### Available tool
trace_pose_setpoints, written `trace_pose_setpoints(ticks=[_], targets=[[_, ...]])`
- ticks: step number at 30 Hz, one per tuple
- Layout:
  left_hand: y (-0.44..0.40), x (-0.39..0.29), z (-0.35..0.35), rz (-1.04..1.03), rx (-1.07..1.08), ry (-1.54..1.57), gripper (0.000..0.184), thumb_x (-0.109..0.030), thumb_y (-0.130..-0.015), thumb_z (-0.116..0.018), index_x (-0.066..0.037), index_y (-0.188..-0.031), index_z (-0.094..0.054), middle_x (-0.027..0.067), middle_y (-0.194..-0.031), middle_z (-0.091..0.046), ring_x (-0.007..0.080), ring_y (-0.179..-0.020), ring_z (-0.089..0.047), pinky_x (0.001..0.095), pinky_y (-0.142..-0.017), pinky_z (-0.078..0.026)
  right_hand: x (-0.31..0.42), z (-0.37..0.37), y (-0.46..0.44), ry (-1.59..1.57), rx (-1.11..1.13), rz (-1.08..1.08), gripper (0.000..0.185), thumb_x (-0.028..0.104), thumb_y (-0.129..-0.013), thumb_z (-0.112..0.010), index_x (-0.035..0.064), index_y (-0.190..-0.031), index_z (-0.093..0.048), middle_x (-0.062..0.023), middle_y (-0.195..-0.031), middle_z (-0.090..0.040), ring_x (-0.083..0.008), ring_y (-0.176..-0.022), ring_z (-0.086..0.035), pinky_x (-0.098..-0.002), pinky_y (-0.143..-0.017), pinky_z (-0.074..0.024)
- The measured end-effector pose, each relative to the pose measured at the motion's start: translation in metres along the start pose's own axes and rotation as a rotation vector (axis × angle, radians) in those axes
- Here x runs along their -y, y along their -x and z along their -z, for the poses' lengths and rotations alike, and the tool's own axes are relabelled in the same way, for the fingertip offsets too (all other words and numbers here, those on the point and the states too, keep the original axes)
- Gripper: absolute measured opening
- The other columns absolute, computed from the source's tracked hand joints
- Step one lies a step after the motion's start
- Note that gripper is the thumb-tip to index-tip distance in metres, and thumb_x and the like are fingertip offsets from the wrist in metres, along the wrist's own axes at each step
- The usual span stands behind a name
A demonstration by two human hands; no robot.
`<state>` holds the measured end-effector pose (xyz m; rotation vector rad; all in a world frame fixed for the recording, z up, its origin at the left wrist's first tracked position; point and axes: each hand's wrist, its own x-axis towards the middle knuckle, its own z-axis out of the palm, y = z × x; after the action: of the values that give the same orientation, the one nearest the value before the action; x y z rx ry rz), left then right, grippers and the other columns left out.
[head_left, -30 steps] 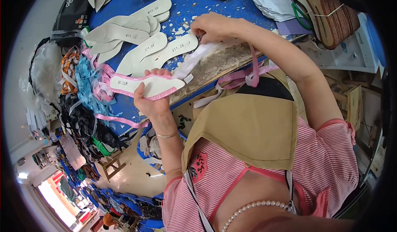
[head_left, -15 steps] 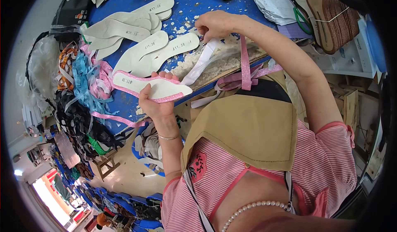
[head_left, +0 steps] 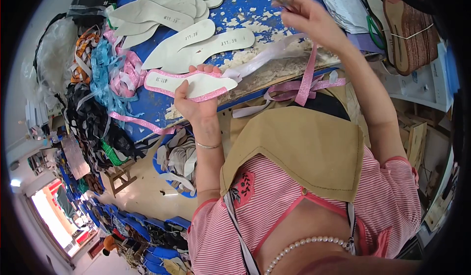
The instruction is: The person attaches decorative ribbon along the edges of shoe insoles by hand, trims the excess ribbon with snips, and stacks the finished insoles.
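My left hand (head_left: 198, 103) is closed round an insole (head_left: 191, 85) printed with a size mark, thumb on top and fingers beneath. Pink glitter trim (head_left: 164, 74) edges most of its rim. From the pointed end, the trim's pale backing side runs on as a loose strip (head_left: 260, 62) over the worn table edge. Above that strip, my right hand (head_left: 306, 17) is raised and closed on a slim, pointed metal tool (head_left: 280, 0), blurred by motion; its kind is unclear. Several bare white insoles (head_left: 223, 42) lie overlapping beyond my left hand.
The blue table (head_left: 240, 10) has peeling patches. Tangled ribbons (head_left: 103, 66) hang at its left. At the right are green-handled scissors (head_left: 375, 32), papers (head_left: 341, 8) and a tied stack of brown soles (head_left: 412, 35). Pink glitter strips (head_left: 306, 79) hang by the apron.
My right hand has moved away from the pale strip, up and to the right, and the metal tool now shows in it. My left hand still holds the insole.
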<state>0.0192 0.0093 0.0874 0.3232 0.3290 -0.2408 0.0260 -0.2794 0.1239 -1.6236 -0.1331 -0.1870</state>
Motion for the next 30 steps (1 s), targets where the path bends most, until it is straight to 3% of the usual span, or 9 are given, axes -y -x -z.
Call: trace_pose_setpoints(ticks=[1,3,5,6,8,14,19,23,30], targets=[[0.001,0.0,-0.001,-0.007,0.001,0.016,0.04,-0.012,-0.068,-0.048,-0.002,-0.107,-0.04,0.0166,-0.098,-0.045,0.0296,-0.09,-0.044,0.0487,-0.088,-0.038,0.015,0.0,0.015,0.133,0.19,-0.186,0.013,0.015,-0.09,-0.051,0.0073,-0.098,-0.058,-0.0006,-0.089,-0.059,-0.0065,-0.07,-0.046,-0.0188,-0.061,-0.0363],[0.001,0.002,-0.002,-0.017,0.005,0.042,0.041,-0.012,-0.068,-0.047,-0.003,-0.107,-0.04,0.0165,-0.098,-0.045,0.0295,-0.09,-0.044,0.0483,-0.088,-0.038,0.0,-0.033,0.056,0.101,0.249,-0.393,0.018,0.024,-0.094,-0.048,0.0089,-0.096,-0.059,0.0008,-0.084,-0.056,-0.0058,-0.068,-0.043,-0.0176,-0.06,-0.0338],[0.003,0.004,-0.004,-0.021,0.009,0.056,0.041,-0.012,-0.068,-0.047,-0.003,-0.107,-0.04,0.0163,-0.098,-0.044,0.0294,-0.09,-0.044,0.0481,-0.088,-0.038,-0.028,-0.057,0.081,-0.227,0.504,-0.416,0.026,0.033,-0.097,-0.045,0.0097,-0.092,-0.057,0.0021,-0.076,-0.051,-0.0055,-0.063,-0.039,-0.0186,-0.058,-0.0321],[0.004,0.005,-0.004,-0.021,0.011,0.063,0.041,-0.012,-0.068,-0.048,-0.003,-0.107,-0.04,0.0162,-0.098,-0.044,0.0293,-0.089,-0.044,0.048,-0.088,-0.038,-0.028,-0.063,0.086,-0.23,0.503,-0.417,0.026,0.033,-0.097,-0.045,0.0097,-0.092,-0.057,0.0021,-0.076,-0.051,-0.0055,-0.063,-0.039,-0.0186,-0.058,-0.0321],[0.005,0.007,-0.006,-0.023,0.02,0.075,0.04,-0.012,-0.068,-0.048,-0.003,-0.107,-0.04,0.016,-0.098,-0.045,0.0291,-0.089,-0.044,0.0478,-0.088,-0.038,-0.026,-0.074,0.088,-0.329,0.509,-0.71,0.031,0.037,-0.099,-0.042,0.0103,-0.089,-0.053,0.0026,-0.07,-0.047,-0.0055,-0.059,-0.036,-0.0185,-0.054,-0.0293],[0.009,0.016,-0.004,0.017,0.057,0.098,0.04,-0.013,-0.068,-0.048,-0.004,-0.107,-0.04,0.0156,-0.097,-0.045,0.0288,-0.09,-0.044,0.0476,-0.087,-0.038,-0.021,-0.083,0.084,-0.529,0.474,-0.775,0.032,0.038,-0.101,-0.039,0.0105,-0.088,-0.05,0.0027,-0.066,-0.043,-0.0055,-0.057,-0.034,-0.0184,-0.051,-0.026],[0.013,0.024,-0.007,0.054,0.038,0.113,0.04,-0.014,-0.069,-0.048,-0.004,-0.107,-0.04,0.0153,-0.097,-0.044,0.0283,-0.09,-0.044,0.047,-0.086,-0.039,-0.033,-0.093,0.083,-0.595,0.44,-0.618,0.036,0.042,-0.099,-0.041,0.0106,-0.084,-0.051,0.0047,-0.062,-0.043,-0.0039,-0.05,-0.033,-0.0176,-0.045,-0.0237],[0.013,0.025,-0.008,0.062,0.088,0.054,0.042,-0.011,-0.068,-0.048,-0.002,-0.108,-0.038,0.0152,-0.098,-0.043,0.0289,-0.093,-0.043,0.0479,-0.089,-0.037,-0.038,-0.092,0.081,-0.566,0.398,-0.493,0.033,0.037,-0.099,-0.044,0.0107,-0.081,-0.051,0.0049,-0.059,-0.041,-0.0039,-0.05,-0.033,-0.0177,-0.044,-0.0229],[0.016,0.025,-0.017,0.043,0.154,0.026,0.039,-0.013,-0.072,-0.048,0.0,-0.109,-0.045,0.0163,-0.099,-0.05,0.0301,-0.092,-0.048,0.0484,-0.088,-0.039,-0.015,-0.077,0.066,-0.519,0.35,-0.676,0.026,0.026,-0.097,-0.049,0.0109,-0.076,-0.049,0.0051,-0.057,-0.04,-0.0048,-0.051,-0.033,-0.0172,-0.047,-0.0245]])
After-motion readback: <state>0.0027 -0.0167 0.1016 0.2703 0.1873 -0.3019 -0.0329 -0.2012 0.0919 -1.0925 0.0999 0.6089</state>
